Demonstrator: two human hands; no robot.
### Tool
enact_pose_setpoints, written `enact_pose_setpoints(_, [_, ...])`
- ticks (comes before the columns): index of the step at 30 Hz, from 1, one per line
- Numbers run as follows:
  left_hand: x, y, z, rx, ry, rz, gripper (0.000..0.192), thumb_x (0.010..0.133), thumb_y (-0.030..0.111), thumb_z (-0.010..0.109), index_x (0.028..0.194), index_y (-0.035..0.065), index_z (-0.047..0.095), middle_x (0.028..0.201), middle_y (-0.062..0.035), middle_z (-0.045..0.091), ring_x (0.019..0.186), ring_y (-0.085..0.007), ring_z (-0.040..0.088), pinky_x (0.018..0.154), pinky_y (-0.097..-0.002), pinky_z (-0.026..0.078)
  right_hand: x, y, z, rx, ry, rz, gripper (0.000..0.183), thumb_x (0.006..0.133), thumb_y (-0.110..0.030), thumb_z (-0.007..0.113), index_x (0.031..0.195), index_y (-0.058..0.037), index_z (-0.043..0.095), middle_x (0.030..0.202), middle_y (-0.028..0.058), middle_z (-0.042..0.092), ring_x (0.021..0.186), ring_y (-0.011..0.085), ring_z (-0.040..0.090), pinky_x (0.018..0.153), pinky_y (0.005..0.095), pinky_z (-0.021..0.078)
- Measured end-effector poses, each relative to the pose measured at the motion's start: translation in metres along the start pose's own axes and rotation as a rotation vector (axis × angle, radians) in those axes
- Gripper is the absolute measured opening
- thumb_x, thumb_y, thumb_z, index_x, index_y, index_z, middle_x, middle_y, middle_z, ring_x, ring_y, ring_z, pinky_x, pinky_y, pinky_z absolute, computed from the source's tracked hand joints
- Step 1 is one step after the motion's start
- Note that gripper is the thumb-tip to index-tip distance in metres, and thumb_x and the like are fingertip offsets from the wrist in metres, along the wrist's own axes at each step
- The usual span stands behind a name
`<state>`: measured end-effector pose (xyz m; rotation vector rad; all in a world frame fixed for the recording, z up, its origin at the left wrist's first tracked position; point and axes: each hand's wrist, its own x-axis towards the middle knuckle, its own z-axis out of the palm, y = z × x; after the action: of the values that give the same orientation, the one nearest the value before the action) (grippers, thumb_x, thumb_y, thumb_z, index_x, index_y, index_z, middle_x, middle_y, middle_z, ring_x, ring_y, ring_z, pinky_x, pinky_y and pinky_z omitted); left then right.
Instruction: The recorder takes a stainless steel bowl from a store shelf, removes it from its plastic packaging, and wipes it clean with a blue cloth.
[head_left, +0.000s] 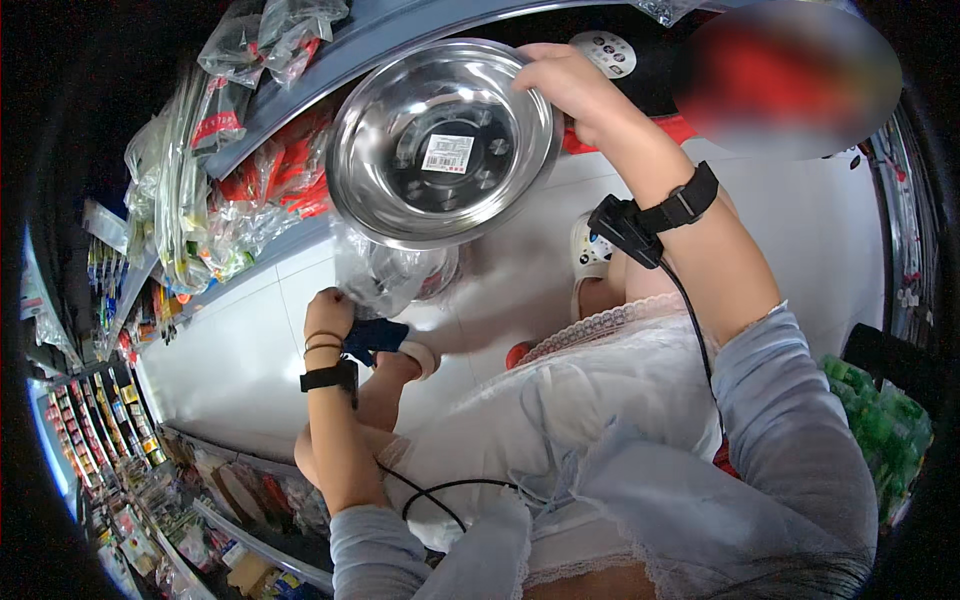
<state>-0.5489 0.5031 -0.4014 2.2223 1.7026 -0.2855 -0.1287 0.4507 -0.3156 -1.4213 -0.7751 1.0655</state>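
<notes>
My right hand (566, 82) grips the rim of a shiny stainless steel basin (375, 180) at its upper right side. The basin is tilted so its inside faces me, and a white label with writing (448, 154) is stuck on its bottom. Below and to the left, my left hand (328, 315) is closed on a clear plastic bag (382, 281) that hangs beneath the basin. Dark blue cloth (375, 335) shows just beside that hand. What the bag holds is not clear.
A grey shelf edge (300, 97) curves behind the basin, with plastic-wrapped packets (172, 180) and red packages (274, 169) around it. Shelves of small goods (101, 427) stand at the lower left. A green wrapped bundle (874, 427) is at the right. My feet rest on pale floor tiles (217, 360).
</notes>
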Motion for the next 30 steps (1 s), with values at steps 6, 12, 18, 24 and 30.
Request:
enact_pose_setpoints(6, [-0.011,0.015,0.001,0.006,-0.013,-0.134,0.040,0.082,0.037,0.054,0.086,-0.0008,0.065,0.086,-0.0264,0.062,0.086,-0.0422,0.059,0.076,-0.0440,0.048,-0.002,-0.010,0.007,-0.003,-0.079,0.105,0.022,0.071,-0.003,0.053,0.092,0.0005,0.062,0.076,0.0065,0.062,0.064,0.0131,0.059,0.055,0.0242,0.0458])
enact_pose_setpoints(12, [-0.003,0.012,0.022,0.060,-0.168,-0.209,0.048,0.084,0.045,0.049,0.093,0.0018,0.066,0.095,-0.0255,0.062,0.094,-0.0415,0.058,0.082,-0.0423,0.047,0.001,0.007,0.037,0.054,-0.152,0.074,0.023,0.071,-0.005,0.056,0.092,0.0002,0.061,0.078,0.0060,0.062,0.064,0.0129,0.058,0.057,0.0242,0.0445])
enact_pose_setpoints(18, [0.011,-0.032,0.025,0.070,-0.298,-0.226,0.060,0.083,0.055,0.047,0.088,-0.0010,0.067,0.093,-0.0259,0.062,0.094,-0.0398,0.059,0.082,-0.0422,0.045,0.000,0.011,0.058,0.019,-0.134,0.106,0.033,0.070,-0.008,0.058,0.102,0.0011,0.059,0.088,0.0090,0.060,0.080,0.0167,0.055,0.072,0.0284,0.0427])
enact_pose_setpoints(24, [-0.016,-0.035,-0.042,-0.224,0.135,-0.170,0.037,0.082,0.034,0.062,0.087,-0.0025,0.066,0.081,-0.0204,0.065,0.077,-0.0293,0.064,0.073,-0.0345,0.048,-0.003,0.011,0.063,0.013,-0.131,0.135,0.036,0.071,-0.009,0.056,0.106,0.0019,0.057,0.093,0.0100,0.060,0.083,0.0165,0.055,0.076,0.0284,0.0415])
enact_pose_setpoints(30, [-0.043,0.024,-0.093,-0.988,0.876,0.081,0.028,0.087,0.010,0.058,0.113,0.0001,0.054,0.106,-0.0082,0.056,0.092,-0.0115,0.051,0.084,-0.0246,0.042,-0.009,0.014,0.089,0.032,-0.178,0.157,0.043,0.076,-0.009,0.050,0.118,-0.0022,0.050,0.106,0.0101,0.058,0.098,0.0172,0.052,0.084,0.0285,0.0398])
